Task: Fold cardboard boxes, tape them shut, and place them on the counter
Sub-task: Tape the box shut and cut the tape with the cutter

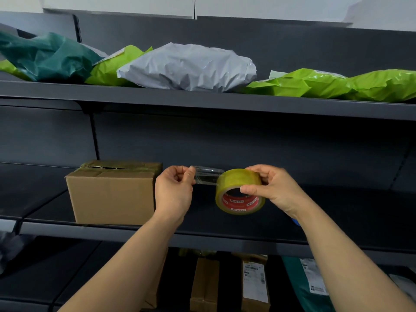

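Nearest to me, below the tape roll [239,191], stand some brown boxes [204,284] on a lower level. The roll is held in the air before the middle shelf [225,233], and its red core opens toward me and a little down. My right hand [272,188] grips it, the thumb on the near rim of the core and the fingers curled over the top. A clear strip [208,175] runs level from the roll's top to the left, where my left hand [174,192] pinches its end between thumb and forefinger. Left of the roll, a taped cardboard box [112,192] stands on the shelf, long side along the shelf edge. Above the roll, far back, lie a grey mailer [189,66] and green mailers [337,84].
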Motion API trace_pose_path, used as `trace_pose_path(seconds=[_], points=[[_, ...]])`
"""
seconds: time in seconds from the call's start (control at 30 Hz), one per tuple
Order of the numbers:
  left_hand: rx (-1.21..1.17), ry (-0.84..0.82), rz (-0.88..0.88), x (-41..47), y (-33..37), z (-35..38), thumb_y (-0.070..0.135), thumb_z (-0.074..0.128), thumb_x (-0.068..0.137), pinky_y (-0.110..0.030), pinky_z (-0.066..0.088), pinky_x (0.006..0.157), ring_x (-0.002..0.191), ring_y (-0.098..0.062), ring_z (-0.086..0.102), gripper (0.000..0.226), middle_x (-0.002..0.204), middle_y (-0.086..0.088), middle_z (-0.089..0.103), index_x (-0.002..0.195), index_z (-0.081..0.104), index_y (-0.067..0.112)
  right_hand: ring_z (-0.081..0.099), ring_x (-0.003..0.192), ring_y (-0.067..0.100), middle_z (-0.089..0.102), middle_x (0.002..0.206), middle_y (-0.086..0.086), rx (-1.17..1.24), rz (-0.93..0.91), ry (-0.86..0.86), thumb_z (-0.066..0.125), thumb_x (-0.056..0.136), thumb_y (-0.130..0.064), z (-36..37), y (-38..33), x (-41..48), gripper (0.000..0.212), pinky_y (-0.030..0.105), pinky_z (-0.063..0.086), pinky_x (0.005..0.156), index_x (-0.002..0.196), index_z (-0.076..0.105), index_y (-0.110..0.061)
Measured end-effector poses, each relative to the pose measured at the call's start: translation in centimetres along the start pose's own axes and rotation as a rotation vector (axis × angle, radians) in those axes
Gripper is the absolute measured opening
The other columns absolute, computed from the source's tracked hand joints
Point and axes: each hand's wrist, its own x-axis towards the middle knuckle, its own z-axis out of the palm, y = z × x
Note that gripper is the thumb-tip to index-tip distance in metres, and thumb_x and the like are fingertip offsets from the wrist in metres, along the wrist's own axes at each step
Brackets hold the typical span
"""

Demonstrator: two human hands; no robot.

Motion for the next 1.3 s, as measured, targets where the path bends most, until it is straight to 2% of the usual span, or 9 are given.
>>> trace_pose_path(seconds=[0.2, 0.43, 0.53, 0.63, 0.77, 0.87, 0.97, 1.17, 1.3], points=[[0.025, 0.055, -0.004, 0.7, 1.2, -3.4, 0.025, 0.063, 0.093, -0.032, 0.048, 0.064, 0.062, -0.013, 0.053, 0.016, 0.068, 0.000, 0.062, 0.082, 0.064, 0.013, 0.066, 0.103, 0.019, 0.074, 0.102, -0.001, 0.065, -0.084, -0.028, 0.085, 0.050, -0.043, 1.8, -1.2, 1.7, 0.060, 0.042, 0.050, 0.098, 0.104, 0.069, -0.024], [0.057, 0.175, 0.096, 3.6, 4.2, -10.1, 0.025, 0.063, 0.093, -0.027, 0.045, 0.059, 0.057, -0.010, 0.050, 0.018, 0.062, 0.002, 0.057, 0.081, 0.065, 0.011, 0.065, 0.103, 0.023, 0.070, 0.107, 0.007, 0.170, -0.222, -0.118, 0.082, 0.061, -0.026, 7.6, -5.5, 5.7, 0.055, 0.035, 0.053, 0.092, 0.112, 0.065, -0.015], [0.083, 0.242, 0.119, 5.2, 4.7, -13.1, 0.026, 0.063, 0.093, -0.029, 0.045, 0.060, 0.058, -0.012, 0.049, 0.021, 0.063, 0.001, 0.058, 0.080, 0.066, 0.009, 0.063, 0.107, 0.025, 0.068, 0.111, 0.008, 0.199, -0.286, -0.131, 0.082, 0.070, -0.010, 11.1, -7.0, 7.7, 0.043, 0.039, 0.052, 0.093, 0.109, 0.065, -0.020], [0.094, 0.286, 0.115, 6.8, 4.7, -15.6, 0.026, 0.063, 0.094, -0.029, 0.042, 0.057, 0.056, -0.012, 0.047, 0.024, 0.061, 0.001, 0.057, 0.077, 0.065, 0.010, 0.061, 0.108, 0.025, 0.067, 0.113, 0.007, 0.197, -0.328, -0.137, 0.083, 0.071, -0.011, 13.9, -8.1, 9.5, 0.040, 0.038, 0.051, 0.092, 0.103, 0.066, -0.028], [0.110, 0.319, 0.085, 8.8, 4.3, -18.1, 0.026, 0.063, 0.094, -0.028, 0.039, 0.053, 0.051, -0.011, 0.043, 0.026, 0.056, 0.003, 0.055, 0.073, 0.064, 0.011, 0.061, 0.102, 0.018, 0.068, 0.112, 0.005, 0.192, -0.323, -0.167, 0.083, 0.070, -0.013, 16.9, -9.4, 11.7, 0.039, 0.032, 0.051, 0.088, 0.103, 0.067, -0.028], [0.138, 0.316, 0.053, 10.6, 3.9, -19.9, 0.027, 0.062, 0.094, -0.027, 0.037, 0.051, 0.048, -0.012, 0.041, 0.028, 0.052, 0.004, 0.052, 0.071, 0.062, 0.011, 0.063, 0.103, 0.022, 0.069, 0.111, 0.007, 0.171, -0.300, -0.173, 0.085, 0.069, -0.014, 18.9, -10.2, 13.4, 0.039, 0.037, 0.051, 0.092, 0.102, 0.068, -0.027], [0.151, 0.311, 0.022, 12.6, 3.2, -21.8, 0.031, 0.063, 0.094, -0.030, 0.038, 0.055, 0.054, -0.017, 0.041, 0.029, 0.060, -0.005, 0.052, 0.075, 0.064, 0.009, 0.065, 0.105, 0.027, 0.070, 0.110, 0.007, 0.146, -0.283, -0.174, 0.086, 0.068, -0.016, 20.7, -11.2, 14.8, 0.037, 0.041, 0.052, 0.094, 0.099, 0.070, -0.028], [0.149, 0.263, -0.114, 16.2, 1.1, -24.5, 0.032, 0.064, 0.093, -0.027, 0.038, 0.054, 0.055, -0.014, 0.043, 0.025, 0.059, -0.001, 0.051, 0.077, 0.062, 0.012, 0.065, 0.090, 0.015, 0.070, 0.096, 0.002, 0.096, -0.241, -0.196, 0.084, 0.069, -0.009, 24.1, -12.1, 16.8, 0.033, 0.034, 0.053, 0.089, 0.093, 0.068, -0.025], [0.062, 0.200, -0.215, 17.5, -0.8, -24.9, 0.028, 0.065, 0.092, -0.029, 0.042, 0.056, 0.054, -0.014, 0.044, 0.024, 0.061, -0.001, 0.054, 0.074, 0.062, 0.012, 0.065, 0.096, 0.016, 0.070, 0.102, 0.004, 0.065, -0.193, -0.182, 0.081, 0.074, -0.013, 24.7, -11.5, 17.6, 0.032, 0.028, 0.050, 0.090, 0.102, 0.068, -0.021]])
